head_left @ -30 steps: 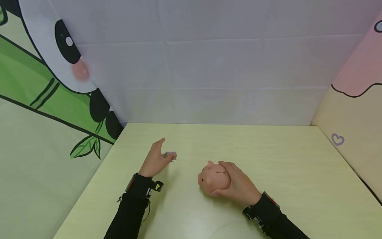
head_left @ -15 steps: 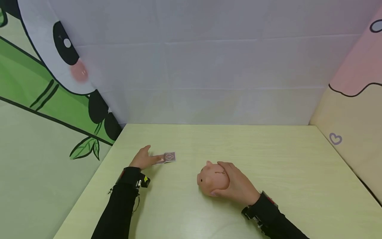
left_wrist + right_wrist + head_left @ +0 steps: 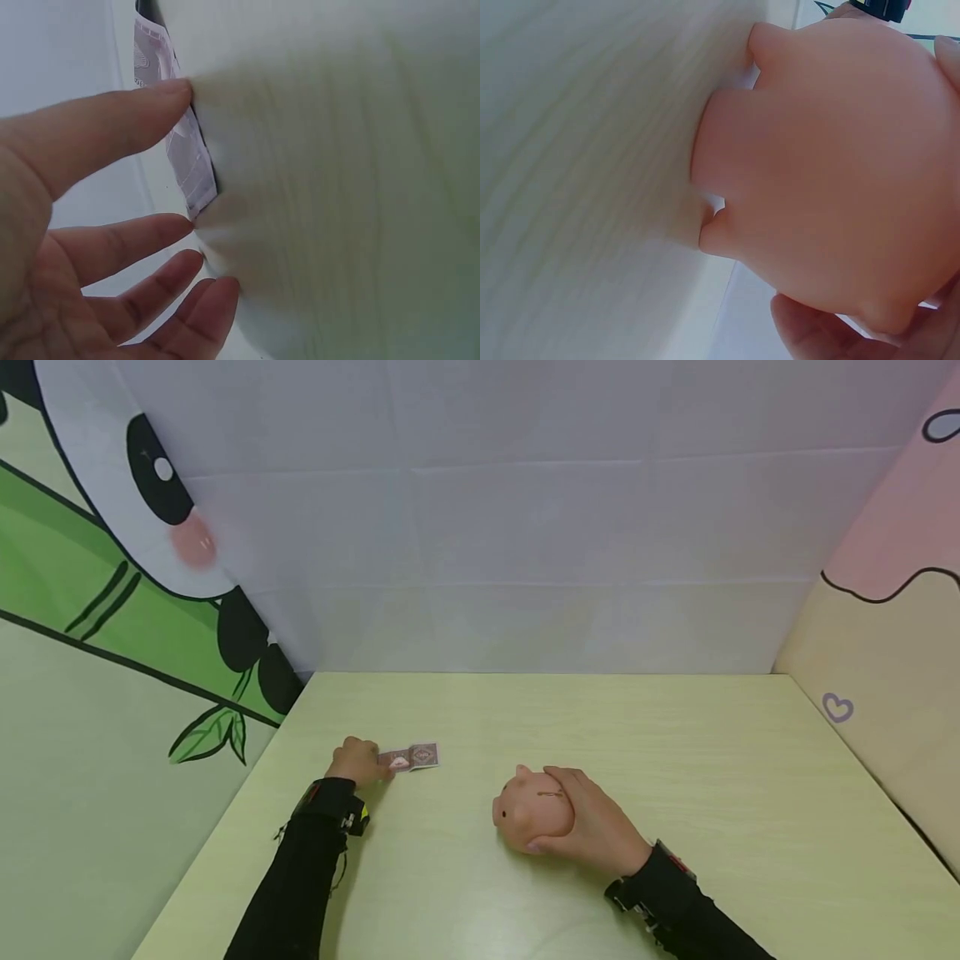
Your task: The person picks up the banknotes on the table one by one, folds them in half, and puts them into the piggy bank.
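A creased, purplish banknote [image 3: 423, 756] lies on the table, one end raised a little at the fold. My left hand [image 3: 356, 762] is at its left end; in the left wrist view the thumb [image 3: 142, 112] touches or overlaps the note [image 3: 191, 161]. The other fingertips of that hand [image 3: 112, 277] are down by the table near the note's end, apart from the thumb. My right hand [image 3: 600, 827] grips the rear of a pink piggy bank [image 3: 532, 810], standing on the table with its snout to the left. A slot shows on its back. Its legs meet the table in the right wrist view [image 3: 840, 172].
The pale wooden table [image 3: 645, 727] meets a light cloth wall [image 3: 525, 543] at the back. Printed cartoon panels [image 3: 97, 777] stand at the left and right sides. Black straps with small cameras [image 3: 330, 802] are on both wrists.
My left hand has moved left from over the banknote to its left end, uncovering most of it, and its fingers have drawn down. The right hand and piggy bank stay put.
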`<action>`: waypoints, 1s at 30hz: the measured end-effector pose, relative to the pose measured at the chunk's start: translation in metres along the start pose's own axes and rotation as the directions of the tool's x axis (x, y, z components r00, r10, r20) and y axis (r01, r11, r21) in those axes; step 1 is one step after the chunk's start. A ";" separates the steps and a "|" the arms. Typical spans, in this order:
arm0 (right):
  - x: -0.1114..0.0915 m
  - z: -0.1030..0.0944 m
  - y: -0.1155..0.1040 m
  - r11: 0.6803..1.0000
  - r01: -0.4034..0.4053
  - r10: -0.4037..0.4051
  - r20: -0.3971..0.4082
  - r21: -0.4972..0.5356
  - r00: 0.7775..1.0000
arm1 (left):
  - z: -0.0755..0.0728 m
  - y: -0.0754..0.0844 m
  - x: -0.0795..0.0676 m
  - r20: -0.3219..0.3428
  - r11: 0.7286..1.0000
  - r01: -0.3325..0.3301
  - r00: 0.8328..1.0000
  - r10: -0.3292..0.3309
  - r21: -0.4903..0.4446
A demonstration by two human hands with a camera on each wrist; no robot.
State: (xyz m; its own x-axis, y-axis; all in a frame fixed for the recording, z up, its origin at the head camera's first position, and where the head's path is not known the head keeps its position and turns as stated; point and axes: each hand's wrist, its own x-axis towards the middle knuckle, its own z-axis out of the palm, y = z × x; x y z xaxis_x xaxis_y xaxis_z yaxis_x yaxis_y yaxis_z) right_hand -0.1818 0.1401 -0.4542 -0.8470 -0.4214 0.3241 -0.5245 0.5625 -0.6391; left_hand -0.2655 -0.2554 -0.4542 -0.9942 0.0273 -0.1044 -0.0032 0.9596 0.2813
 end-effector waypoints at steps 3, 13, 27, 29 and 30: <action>0.002 -0.001 0.002 1.000 0.004 -0.004 0.006 -0.003 1.000 | 0.002 0.001 -0.001 -0.022 1.000 0.005 1.000 -0.005 -0.022; 0.007 -0.006 0.010 1.000 0.003 -0.003 0.017 0.005 1.000 | 0.001 0.015 -0.004 -0.047 0.993 0.062 0.997 -0.067 -0.105; 0.002 -0.002 0.001 1.000 -0.009 0.009 0.008 0.002 1.000 | -0.005 0.011 -0.007 -0.027 0.960 0.076 0.996 -0.086 -0.268; 0.001 -0.001 0.000 1.000 -0.013 0.013 0.003 0.000 1.000 | -0.004 0.009 -0.007 -0.024 0.957 0.083 0.995 -0.093 -0.279; 0.000 -0.001 -0.001 1.000 -0.014 0.014 0.002 0.000 1.000 | -0.004 0.007 -0.006 -0.024 0.956 0.084 0.995 -0.094 -0.282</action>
State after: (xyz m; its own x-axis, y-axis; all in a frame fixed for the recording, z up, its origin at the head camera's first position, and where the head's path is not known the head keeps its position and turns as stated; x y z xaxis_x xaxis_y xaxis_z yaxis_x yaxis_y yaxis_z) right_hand -0.1814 0.1401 -0.4531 -0.8542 -0.4146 0.3138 -0.5124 0.5684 -0.6438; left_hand -0.2595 -0.2498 -0.4479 -0.9917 -0.0701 -0.1080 -0.1170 0.8403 0.5294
